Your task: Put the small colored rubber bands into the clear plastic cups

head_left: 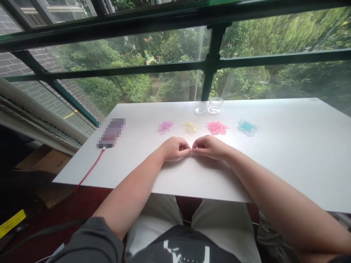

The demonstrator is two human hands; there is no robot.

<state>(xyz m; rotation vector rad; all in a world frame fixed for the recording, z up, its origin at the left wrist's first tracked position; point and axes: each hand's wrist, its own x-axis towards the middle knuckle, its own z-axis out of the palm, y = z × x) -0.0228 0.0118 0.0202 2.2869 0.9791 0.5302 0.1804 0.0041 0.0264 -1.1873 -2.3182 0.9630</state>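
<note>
Above the near middle of the white table (287,153), my left hand (175,148) and my right hand (210,147) meet fingertip to fingertip. Both are closed in a pinch on tiny rubber bands, mostly hidden by the fingers. A thin pale loop (189,160) shows just below the fingertips; whether it hangs or lies on the table I cannot tell. Beyond my hands, small piles of rubber bands lie in a row: purple (165,126), pale yellow (190,128), pink (217,128) and teal (248,127).
Behind the piles stand a clear round container (215,105) and a clear lid (200,110). A phone-like blurred object (112,133) lies at the left, with a red cable (91,167) running over the table edge. Green-framed windows (211,62) border the far side.
</note>
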